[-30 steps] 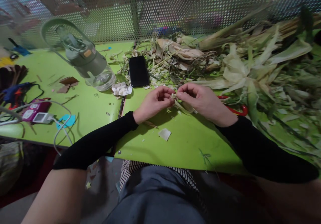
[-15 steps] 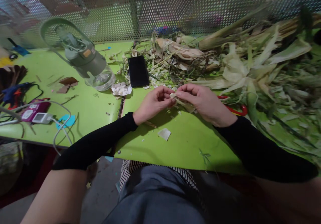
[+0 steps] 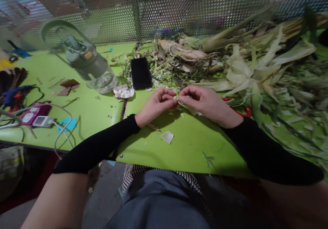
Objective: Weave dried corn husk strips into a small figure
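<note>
Between my fingertips is a small pale piece of corn husk (image 3: 176,99), mostly covered by the fingers, with a strip trailing below my right hand. My left hand (image 3: 162,102) pinches its left end with thumb and forefinger. My right hand (image 3: 202,102) pinches the other end, the two hands nearly touching. Under the right wrist, the red handles of a tool (image 3: 247,111) poke out, partly hidden. A loose square scrap of husk (image 3: 167,137) lies on the green table (image 3: 184,157) in front of my hands.
Corn husks (image 3: 243,68) are heaped at the back and right. A black phone (image 3: 140,73), crumpled white paper (image 3: 123,91) and a clear-bottomed water bottle (image 3: 87,61) stand or lie to the left. Farther left are a purple power strip (image 3: 37,113), cables and a blue glue gun (image 3: 11,99).
My fingers have shifted slightly on the husk piece, and my right hand has turned a little over it. The things on the table look unmoved.
</note>
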Demonstrator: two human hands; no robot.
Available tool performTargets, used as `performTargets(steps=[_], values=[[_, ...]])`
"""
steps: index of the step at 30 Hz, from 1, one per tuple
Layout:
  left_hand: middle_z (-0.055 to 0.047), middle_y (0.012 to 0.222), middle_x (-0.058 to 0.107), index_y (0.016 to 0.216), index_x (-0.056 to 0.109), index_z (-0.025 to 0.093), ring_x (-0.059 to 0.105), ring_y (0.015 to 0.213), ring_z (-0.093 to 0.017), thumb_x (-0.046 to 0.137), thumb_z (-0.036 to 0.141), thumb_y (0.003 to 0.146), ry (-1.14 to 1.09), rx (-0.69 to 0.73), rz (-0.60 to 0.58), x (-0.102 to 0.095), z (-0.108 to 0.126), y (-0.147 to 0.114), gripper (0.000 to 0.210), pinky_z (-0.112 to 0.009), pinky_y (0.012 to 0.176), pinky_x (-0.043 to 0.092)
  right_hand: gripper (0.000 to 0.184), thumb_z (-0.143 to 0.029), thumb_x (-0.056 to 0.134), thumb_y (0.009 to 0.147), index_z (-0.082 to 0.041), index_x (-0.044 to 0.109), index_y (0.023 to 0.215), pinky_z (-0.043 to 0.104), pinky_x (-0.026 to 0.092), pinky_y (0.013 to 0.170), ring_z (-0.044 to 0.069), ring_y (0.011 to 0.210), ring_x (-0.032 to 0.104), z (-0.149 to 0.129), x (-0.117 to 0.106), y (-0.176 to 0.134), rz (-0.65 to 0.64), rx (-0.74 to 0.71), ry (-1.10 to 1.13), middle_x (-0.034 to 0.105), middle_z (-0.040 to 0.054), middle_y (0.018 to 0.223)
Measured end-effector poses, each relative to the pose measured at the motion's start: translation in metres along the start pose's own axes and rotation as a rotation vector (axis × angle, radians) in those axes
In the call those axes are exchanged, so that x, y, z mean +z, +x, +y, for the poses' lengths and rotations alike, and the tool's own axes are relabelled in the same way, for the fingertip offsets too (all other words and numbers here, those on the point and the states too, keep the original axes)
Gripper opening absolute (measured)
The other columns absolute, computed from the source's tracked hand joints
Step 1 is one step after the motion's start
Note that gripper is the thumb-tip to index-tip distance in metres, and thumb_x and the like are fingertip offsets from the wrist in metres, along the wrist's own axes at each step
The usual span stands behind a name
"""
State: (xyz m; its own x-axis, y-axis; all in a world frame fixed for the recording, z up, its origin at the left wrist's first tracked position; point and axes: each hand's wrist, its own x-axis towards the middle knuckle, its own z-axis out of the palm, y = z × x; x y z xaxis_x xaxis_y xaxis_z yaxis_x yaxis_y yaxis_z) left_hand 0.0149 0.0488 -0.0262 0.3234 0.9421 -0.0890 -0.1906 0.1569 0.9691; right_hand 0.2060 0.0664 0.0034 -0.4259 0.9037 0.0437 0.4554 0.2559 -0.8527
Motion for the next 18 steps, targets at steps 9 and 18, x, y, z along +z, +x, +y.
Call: performTargets(steps=[9,18], values=[[0.001,0.075,0.072,0.089,0.056,0.015,0.068,0.067,-0.007,0.064,0.008,0.088,-0.113,-0.079,0.017,0.0033,0.001,0.001,0.01,-0.025,0.078,0.057,0.021,-0.04,0.064,0.087,-0.02,0.064,0.083,0.03,0.035,0.059,0.014,0.063,0.048,-0.0041,-0.0037,-0.0017,-0.016,-0.012,-0.032,0.06,0.0004,0.072],[0.003,0.071,0.067,0.087,0.059,0.015,0.064,0.065,-0.007,0.067,0.009,0.088,-0.043,-0.06,0.036,0.0006,-0.0006,0.0032,0.01,-0.026,0.077,0.054,0.023,-0.042,0.064,0.087,-0.02,0.065,0.083,0.031,0.035,0.058,0.015,0.062,0.048,-0.0019,0.0044,-0.0023,0.041,-0.037,-0.115,0.062,0.0006,0.07]])
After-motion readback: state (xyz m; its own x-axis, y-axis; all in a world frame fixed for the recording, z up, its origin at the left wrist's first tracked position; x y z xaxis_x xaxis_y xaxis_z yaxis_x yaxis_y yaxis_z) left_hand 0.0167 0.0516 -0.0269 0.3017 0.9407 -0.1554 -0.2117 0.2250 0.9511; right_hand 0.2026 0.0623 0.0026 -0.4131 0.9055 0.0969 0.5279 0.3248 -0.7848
